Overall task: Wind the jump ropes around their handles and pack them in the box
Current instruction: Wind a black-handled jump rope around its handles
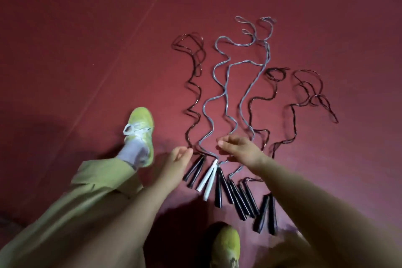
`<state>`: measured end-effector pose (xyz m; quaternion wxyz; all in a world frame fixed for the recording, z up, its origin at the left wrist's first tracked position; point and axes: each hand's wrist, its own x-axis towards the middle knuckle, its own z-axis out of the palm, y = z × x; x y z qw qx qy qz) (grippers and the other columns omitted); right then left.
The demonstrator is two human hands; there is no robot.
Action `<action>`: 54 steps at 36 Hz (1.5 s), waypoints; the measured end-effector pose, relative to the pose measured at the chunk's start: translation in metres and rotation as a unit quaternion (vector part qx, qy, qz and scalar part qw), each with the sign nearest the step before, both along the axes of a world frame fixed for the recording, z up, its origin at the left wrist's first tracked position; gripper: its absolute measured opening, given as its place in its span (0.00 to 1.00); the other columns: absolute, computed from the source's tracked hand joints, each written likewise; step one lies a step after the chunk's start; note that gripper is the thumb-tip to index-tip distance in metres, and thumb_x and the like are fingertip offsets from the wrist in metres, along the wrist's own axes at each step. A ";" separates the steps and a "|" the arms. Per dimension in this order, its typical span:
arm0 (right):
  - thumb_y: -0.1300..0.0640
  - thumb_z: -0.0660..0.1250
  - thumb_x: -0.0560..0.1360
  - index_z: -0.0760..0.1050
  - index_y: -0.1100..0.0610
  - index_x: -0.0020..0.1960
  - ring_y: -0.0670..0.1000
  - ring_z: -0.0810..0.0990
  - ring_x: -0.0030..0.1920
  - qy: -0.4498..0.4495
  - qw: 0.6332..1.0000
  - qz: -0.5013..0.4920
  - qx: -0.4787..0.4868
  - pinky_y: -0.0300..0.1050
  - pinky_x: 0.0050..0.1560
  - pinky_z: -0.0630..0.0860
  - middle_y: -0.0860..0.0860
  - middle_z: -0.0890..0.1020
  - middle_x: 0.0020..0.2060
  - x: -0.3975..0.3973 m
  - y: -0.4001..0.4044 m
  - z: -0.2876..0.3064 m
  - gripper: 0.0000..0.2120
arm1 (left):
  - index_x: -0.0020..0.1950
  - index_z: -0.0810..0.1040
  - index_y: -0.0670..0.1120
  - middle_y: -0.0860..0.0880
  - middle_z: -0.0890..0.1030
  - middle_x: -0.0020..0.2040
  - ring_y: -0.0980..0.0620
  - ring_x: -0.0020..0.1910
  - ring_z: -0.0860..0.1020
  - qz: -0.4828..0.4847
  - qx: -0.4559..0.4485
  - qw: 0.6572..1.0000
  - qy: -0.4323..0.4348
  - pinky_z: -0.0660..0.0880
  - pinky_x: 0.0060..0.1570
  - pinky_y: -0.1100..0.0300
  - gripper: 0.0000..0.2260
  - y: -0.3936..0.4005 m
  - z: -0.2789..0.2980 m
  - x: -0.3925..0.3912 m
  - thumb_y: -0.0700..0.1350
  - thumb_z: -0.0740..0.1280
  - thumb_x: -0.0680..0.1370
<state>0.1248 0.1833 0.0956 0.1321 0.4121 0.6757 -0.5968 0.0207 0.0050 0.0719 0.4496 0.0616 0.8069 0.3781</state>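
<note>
Dark red floor. Grey ropes run out beyond the fingers, flanked by dark ropes. One white handle pair among black handles. Yellow-green shoes, white laces, olive trousers.

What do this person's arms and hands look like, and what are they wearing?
Both arms are bare to the edge of the picture, with no sleeves, gloves, watch or rings visible on the left hand or right hand. Lower down are khaki trousers and yellow-green shoes.
</note>
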 end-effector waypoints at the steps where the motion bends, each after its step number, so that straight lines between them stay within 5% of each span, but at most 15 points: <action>1: 0.53 0.65 0.79 0.77 0.55 0.56 0.49 0.80 0.50 -0.011 1.000 -0.002 -0.006 0.42 0.49 0.74 0.52 0.81 0.49 -0.006 -0.004 -0.018 0.08 | 0.50 0.75 0.57 0.55 0.78 0.50 0.51 0.55 0.76 0.001 -0.009 1.000 -0.018 0.68 0.56 0.60 0.12 0.000 -0.014 -0.001 0.62 0.61 0.76; 8: 0.57 0.66 0.79 0.76 0.52 0.49 0.45 0.76 0.41 -0.057 0.998 -0.022 0.004 0.35 0.41 0.71 0.48 0.79 0.40 -0.017 -0.018 -0.113 0.01 | 0.47 0.76 0.53 0.49 0.82 0.50 0.47 0.55 0.78 -0.004 -0.007 0.999 -0.053 0.72 0.59 0.52 0.17 0.016 -0.070 0.006 0.65 0.59 0.71; 12: 0.63 0.67 0.78 0.75 0.55 0.57 0.36 0.74 0.41 -0.069 0.997 -0.021 0.036 0.21 0.41 0.68 0.44 0.78 0.42 -0.032 -0.016 -0.155 0.10 | 0.46 0.77 0.43 0.44 0.81 0.46 0.43 0.53 0.78 0.025 -0.019 0.997 -0.073 0.70 0.57 0.50 0.25 0.018 -0.093 0.006 0.63 0.57 0.69; 16: 0.59 0.74 0.73 0.75 0.58 0.66 0.51 0.80 0.54 -0.142 0.987 0.044 0.056 0.44 0.64 0.74 0.57 0.80 0.58 -0.040 -0.019 -0.200 0.23 | 0.47 0.77 0.44 0.44 0.81 0.49 0.45 0.53 0.77 0.033 -0.037 0.994 -0.094 0.69 0.56 0.55 0.17 0.014 -0.112 0.012 0.58 0.62 0.78; 20: 0.51 0.71 0.71 0.73 0.50 0.67 0.61 0.73 0.61 -0.239 0.933 0.189 0.190 0.49 0.64 0.71 0.58 0.71 0.59 -0.044 -0.022 -0.208 0.25 | 0.46 0.70 0.57 0.55 0.73 0.53 0.57 0.53 0.69 0.011 -0.019 0.992 -0.127 0.63 0.53 0.64 0.06 0.009 -0.114 0.020 0.51 0.59 0.82; 23: 0.50 0.67 0.75 0.77 0.51 0.62 0.61 0.69 0.63 -0.249 0.925 0.186 0.217 0.50 0.64 0.69 0.57 0.70 0.60 -0.039 -0.025 -0.202 0.17 | 0.52 0.77 0.48 0.51 0.78 0.51 0.53 0.53 0.75 0.022 -0.009 0.994 -0.111 0.67 0.54 0.61 0.11 0.011 -0.106 0.021 0.54 0.61 0.80; 26: 0.52 0.64 0.78 0.77 0.59 0.54 0.58 0.73 0.56 -0.195 0.959 0.116 0.172 0.46 0.55 0.70 0.58 0.75 0.53 -0.031 -0.028 -0.185 0.11 | 0.43 0.76 0.44 0.43 0.81 0.49 0.44 0.53 0.78 0.039 -0.020 0.996 -0.082 0.71 0.60 0.50 0.20 0.013 -0.095 0.017 0.61 0.60 0.76; 29: 0.53 0.61 0.81 0.71 0.58 0.43 0.54 0.73 0.41 -0.141 0.984 0.053 0.099 0.44 0.38 0.65 0.53 0.76 0.38 -0.024 -0.029 -0.146 0.11 | 0.47 0.78 0.44 0.41 0.79 0.53 0.45 0.56 0.76 0.033 -0.009 0.998 -0.057 0.67 0.60 0.53 0.13 0.011 -0.071 0.010 0.50 0.58 0.82; 31: 0.52 0.60 0.81 0.71 0.57 0.39 0.52 0.74 0.37 -0.103 0.992 0.029 0.062 0.42 0.39 0.70 0.55 0.80 0.38 -0.019 -0.031 -0.116 0.14 | 0.55 0.77 0.42 0.41 0.78 0.58 0.47 0.59 0.74 0.030 0.011 0.999 -0.040 0.66 0.61 0.55 0.14 0.012 -0.053 0.005 0.49 0.56 0.83; 34: 0.51 0.60 0.82 0.71 0.58 0.41 0.57 0.77 0.39 -0.034 0.999 -0.017 0.030 0.55 0.47 0.77 0.61 0.81 0.41 -0.017 -0.036 -0.068 0.14 | 0.63 0.76 0.44 0.43 0.77 0.63 0.47 0.63 0.73 -0.009 0.037 0.999 -0.016 0.66 0.60 0.58 0.17 0.014 -0.015 0.001 0.52 0.55 0.83; 38: 0.52 0.58 0.83 0.70 0.59 0.42 0.58 0.78 0.33 0.043 0.998 -0.052 0.013 0.48 0.33 0.78 0.61 0.77 0.39 -0.026 -0.043 0.006 0.14 | 0.65 0.76 0.52 0.51 0.77 0.64 0.50 0.67 0.71 -0.039 0.088 0.995 0.016 0.63 0.61 0.61 0.17 0.010 0.041 -0.003 0.58 0.58 0.81; 41: 0.51 0.57 0.83 0.70 0.59 0.44 0.54 0.78 0.25 0.095 0.991 -0.090 -0.020 0.42 0.28 0.77 0.59 0.75 0.38 -0.026 -0.053 0.058 0.14 | 0.54 0.75 0.58 0.60 0.76 0.47 0.60 0.52 0.74 -0.095 0.126 0.987 0.016 0.67 0.55 0.67 0.08 -0.001 0.083 -0.008 0.57 0.59 0.81; 44: 0.50 0.57 0.83 0.69 0.57 0.42 0.50 0.77 0.22 0.136 0.981 -0.131 -0.039 0.40 0.24 0.75 0.59 0.72 0.37 -0.020 -0.064 0.101 0.14 | 0.46 0.77 0.52 0.54 0.78 0.38 0.55 0.38 0.75 -0.167 0.152 0.974 0.020 0.74 0.48 0.50 0.17 -0.015 0.118 -0.006 0.64 0.66 0.69; 48: 0.47 0.57 0.82 0.72 0.60 0.49 0.53 0.78 0.24 0.137 0.979 -0.121 -0.085 0.42 0.27 0.76 0.62 0.76 0.39 -0.005 -0.079 0.144 0.17 | 0.46 0.74 0.43 0.51 0.74 0.35 0.54 0.31 0.71 -0.253 0.099 0.959 0.075 0.69 0.35 0.58 0.19 -0.035 0.146 0.004 0.57 0.69 0.69; 54: 0.45 0.55 0.83 0.75 0.55 0.50 0.50 0.80 0.44 0.181 0.976 -0.061 0.105 0.40 0.44 0.74 0.51 0.82 0.46 0.011 -0.082 0.154 0.16 | 0.44 0.73 0.42 0.51 0.74 0.27 0.54 0.22 0.69 -0.200 0.185 0.952 -0.142 0.68 0.24 0.63 0.08 -0.060 0.174 0.005 0.41 0.60 0.82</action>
